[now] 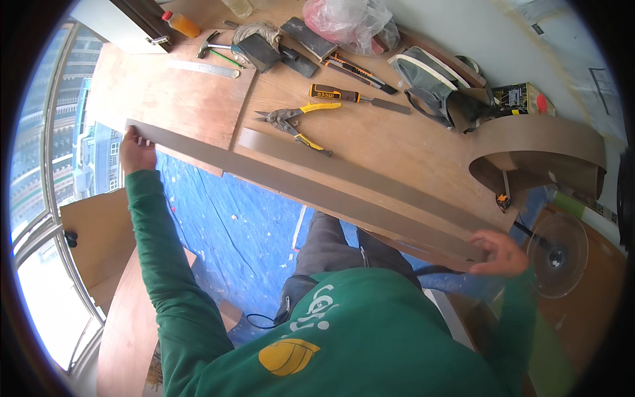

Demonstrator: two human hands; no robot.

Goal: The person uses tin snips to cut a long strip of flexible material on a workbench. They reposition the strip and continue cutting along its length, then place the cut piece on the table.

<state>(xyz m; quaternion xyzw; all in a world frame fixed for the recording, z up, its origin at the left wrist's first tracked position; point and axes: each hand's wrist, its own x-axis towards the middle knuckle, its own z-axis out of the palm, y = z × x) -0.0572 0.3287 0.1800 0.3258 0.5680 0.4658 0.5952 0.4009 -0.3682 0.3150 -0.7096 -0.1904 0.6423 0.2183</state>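
A long, narrow brown strip (297, 192) stretches slantwise along the front edge of the wooden worktop (397, 149). My left hand (137, 153) is closed on its far left end, arm stretched out. At the near right end my right hand (501, 253) has its thumb and fingers curled about the strip. Just behind lies a second, shorter strip (370, 176) of the same brown, flat on the wood. Beyond that rest yellow-handled snips (294, 122), jaws to the left, and a chisel (357, 97) with a brown and yellow handle.
A wide brown coil (539, 132) stands at the right end, with a fan (557, 255) below it. Farther back lie a hammer (221, 46), a utility knife (357, 71), a grey bag (433, 83) and a plastic bag (347, 23). Blue sheeting (231, 218) covers the floor.
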